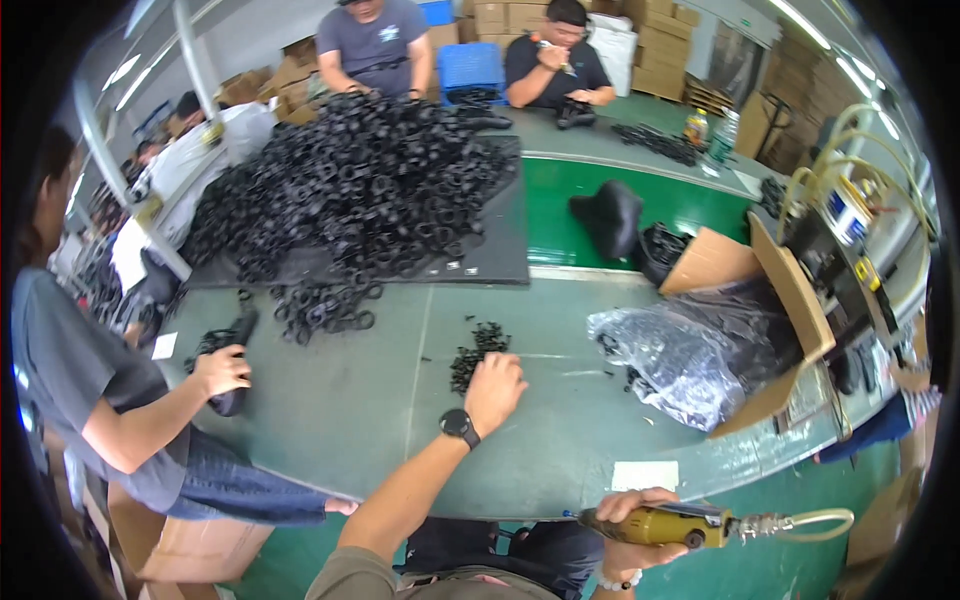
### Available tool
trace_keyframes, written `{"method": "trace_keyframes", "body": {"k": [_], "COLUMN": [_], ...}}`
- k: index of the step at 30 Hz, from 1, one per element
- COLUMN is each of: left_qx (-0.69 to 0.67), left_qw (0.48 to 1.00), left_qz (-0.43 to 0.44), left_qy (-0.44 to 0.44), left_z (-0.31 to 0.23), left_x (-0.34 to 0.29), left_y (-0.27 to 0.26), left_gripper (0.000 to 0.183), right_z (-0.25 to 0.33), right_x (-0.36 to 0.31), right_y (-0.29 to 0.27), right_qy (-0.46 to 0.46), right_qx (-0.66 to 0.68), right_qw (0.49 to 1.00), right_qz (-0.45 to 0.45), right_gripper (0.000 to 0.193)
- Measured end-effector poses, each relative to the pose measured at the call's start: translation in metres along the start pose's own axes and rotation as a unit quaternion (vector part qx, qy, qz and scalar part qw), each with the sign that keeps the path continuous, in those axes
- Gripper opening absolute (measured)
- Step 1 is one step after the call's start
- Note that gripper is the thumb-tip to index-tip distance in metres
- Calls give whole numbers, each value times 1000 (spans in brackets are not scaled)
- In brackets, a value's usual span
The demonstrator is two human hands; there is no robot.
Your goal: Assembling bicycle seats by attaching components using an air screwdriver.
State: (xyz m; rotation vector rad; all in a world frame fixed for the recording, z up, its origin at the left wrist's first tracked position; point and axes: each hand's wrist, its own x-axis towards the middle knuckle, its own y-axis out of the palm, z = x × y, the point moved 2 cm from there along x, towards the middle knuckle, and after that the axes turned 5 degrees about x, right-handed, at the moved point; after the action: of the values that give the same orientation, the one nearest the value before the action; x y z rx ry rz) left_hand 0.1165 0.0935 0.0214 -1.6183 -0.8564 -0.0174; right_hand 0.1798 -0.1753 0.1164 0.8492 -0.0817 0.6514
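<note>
My left hand (497,388), with a dark watch on its wrist, rests at the near side of a small heap of tiny black pieces (478,350) on the table. Its fingers are curled and bunched together, and what they pinch, if anything, is hidden. In my right hand (640,552), at the table's near edge, is a yellow-brown air screwdriver (660,525). The tool lies level, with its blue-tipped bit pointing left and a clear air hose (815,522) looping off its back end.
A big mound of black rings (370,180) covers a dark mat (505,265). An open carton (800,300) with a plastic bag (680,360) stands right, near a black saddle (610,218). A white paper (645,474) lies near the edge. Co-workers sit left (90,370) and across (560,70).
</note>
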Motion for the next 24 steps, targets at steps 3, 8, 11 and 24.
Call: {"method": "trace_keyframes", "body": {"k": [3,8,11,24], "left_qx": [-355,-710,-751,-723], "left_qw": [917,596,557,561], "left_qz": [16,127,95,112], "left_qy": [-183,-353,-340,-388], "left_z": [-24,-93,-120,-87], "left_x": [-58,-153,-153,-175], "left_y": [-14,-35,-52,-78], "left_gripper": [19,20,23,29], "right_z": [-2,-19,-29,-39], "right_x": [7,6,0,-12], "right_y": [-7,12,30,50], "right_qy": [-17,-40,-24,55], "right_qx": [-13,-18,-21,-11], "right_qw": [1000,998,996,981], "right_qz": [-5,-52,-84,-184], "right_gripper": [83,82,81,71]}}
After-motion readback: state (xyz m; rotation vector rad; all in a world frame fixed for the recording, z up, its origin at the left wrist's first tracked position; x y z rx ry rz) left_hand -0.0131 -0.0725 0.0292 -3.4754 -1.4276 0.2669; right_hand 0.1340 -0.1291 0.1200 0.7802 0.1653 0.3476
